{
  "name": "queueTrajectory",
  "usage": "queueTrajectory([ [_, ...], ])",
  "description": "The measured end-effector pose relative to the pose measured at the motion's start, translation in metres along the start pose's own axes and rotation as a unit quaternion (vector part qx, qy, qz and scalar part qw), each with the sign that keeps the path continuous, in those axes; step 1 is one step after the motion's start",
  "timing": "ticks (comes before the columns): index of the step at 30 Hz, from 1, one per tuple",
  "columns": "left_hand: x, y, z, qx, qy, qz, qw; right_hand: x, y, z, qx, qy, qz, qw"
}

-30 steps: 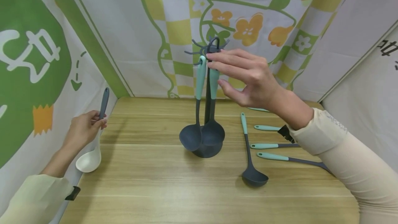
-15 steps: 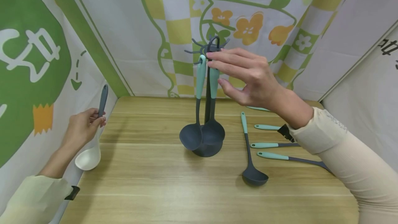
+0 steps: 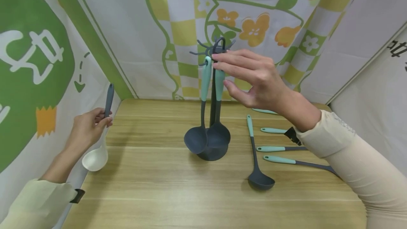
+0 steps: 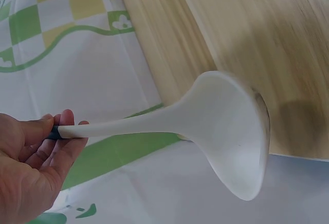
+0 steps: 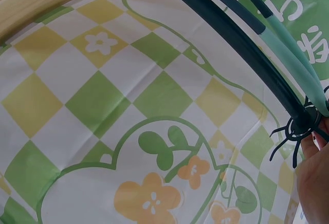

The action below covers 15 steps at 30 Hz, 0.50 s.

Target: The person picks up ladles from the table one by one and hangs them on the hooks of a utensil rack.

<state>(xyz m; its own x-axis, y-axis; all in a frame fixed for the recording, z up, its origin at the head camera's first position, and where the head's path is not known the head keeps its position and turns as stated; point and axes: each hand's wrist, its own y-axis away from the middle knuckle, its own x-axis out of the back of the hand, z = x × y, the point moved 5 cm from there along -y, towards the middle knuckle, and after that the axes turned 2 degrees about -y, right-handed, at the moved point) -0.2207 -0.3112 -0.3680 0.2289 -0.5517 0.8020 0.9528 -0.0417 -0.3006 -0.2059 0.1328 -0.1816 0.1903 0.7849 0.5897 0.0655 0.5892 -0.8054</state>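
At the left, my left hand point(image 3: 84, 130) pinches the dark grey handle of a white ladle point(image 3: 95, 159); its bowl hangs low near the table's left edge. The left wrist view shows thumb and fingers on the handle where the white neck point(image 4: 118, 127) begins. In the middle stands a dark utensil rack point(image 3: 212, 153) with hooks at its top. Two dark ladles with mint handles hang there, a left ladle point(image 3: 195, 140) and a right ladle point(image 3: 219, 135). My right hand point(image 3: 254, 77) has its fingers extended, fingertips touching the rack's top by the right ladle's handle end.
A dark ladle point(image 3: 260, 179) with a mint handle lies on the wooden table point(image 3: 165, 193) right of the rack. Several more mint-handled utensils lie further right, partly under the right forearm, among them one utensil point(image 3: 279, 159). Printed cloth point(image 3: 127, 27) walls surround the table.
My left hand has risen slightly, lifting the white ladle a little and shifting slightly right. The right hand stays at the rack's top, and the hanging ladles have not moved.
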Motion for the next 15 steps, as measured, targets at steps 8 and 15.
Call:
queueTrajectory([
  [8, 0.001, -0.001, 0.012, -0.002, 0.013, 0.001, 0.9999, 0.000, 0.000, 0.000, 0.000, -0.002, 0.000, 1.000],
  [15, 0.001, -0.003, 0.026, -0.012, 0.018, 0.005, 0.9997, 0.000, -0.001, -0.001, 0.003, -0.003, 0.001, 1.000],
])
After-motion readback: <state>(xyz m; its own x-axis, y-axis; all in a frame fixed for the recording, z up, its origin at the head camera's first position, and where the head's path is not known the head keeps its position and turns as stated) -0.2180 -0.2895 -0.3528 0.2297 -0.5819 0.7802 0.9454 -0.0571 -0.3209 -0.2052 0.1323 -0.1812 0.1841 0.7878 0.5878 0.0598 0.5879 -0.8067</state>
